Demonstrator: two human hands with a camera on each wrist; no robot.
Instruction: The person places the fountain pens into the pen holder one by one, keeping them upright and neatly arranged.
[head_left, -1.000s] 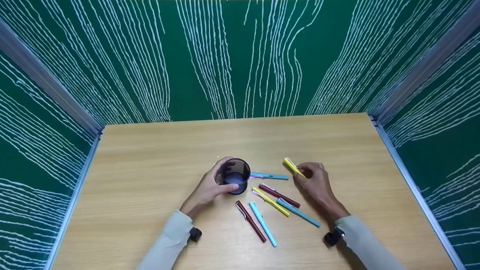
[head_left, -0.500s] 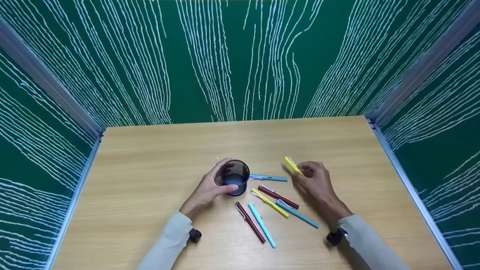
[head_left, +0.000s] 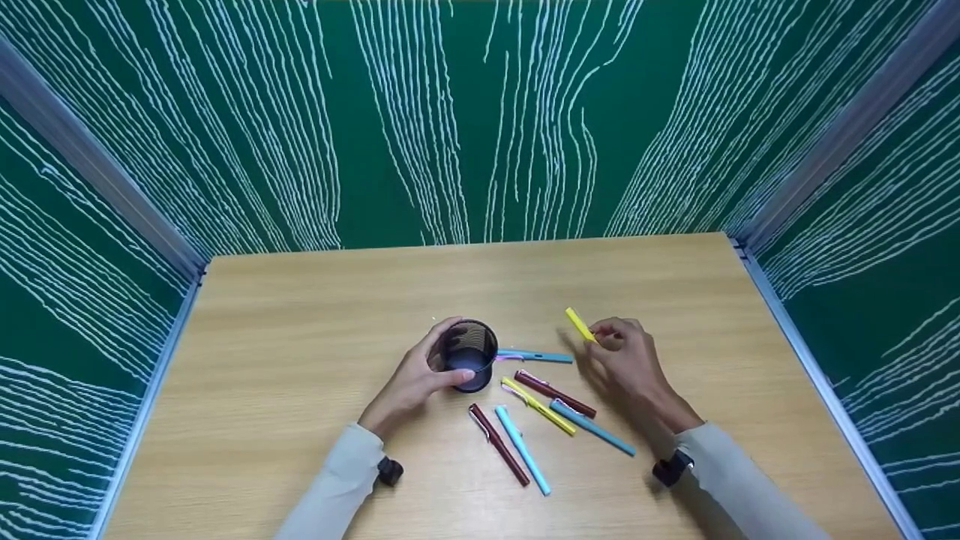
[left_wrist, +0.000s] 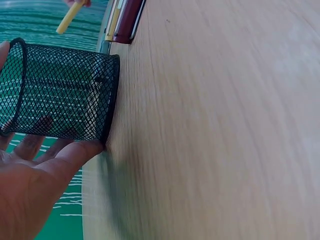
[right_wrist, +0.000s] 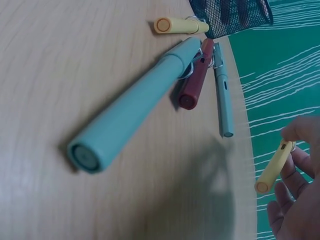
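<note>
Pinching a yellow pen (head_left: 579,324) between thumb and fingers, the right hand (head_left: 628,358) holds it above the wooden table (head_left: 300,322), its long axis slanting forward and leftward. To the pen's left, an upright black mesh cup (head_left: 471,354) stands with the left hand (head_left: 416,375) curled round it; loose pens (head_left: 555,394) lie between the two hands.

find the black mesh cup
In the head view, the black mesh cup is near the middle, gripped by the left hand, with a blue pen just to its right.

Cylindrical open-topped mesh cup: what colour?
Black; the mesh cup shows best in the left wrist view.
</note>
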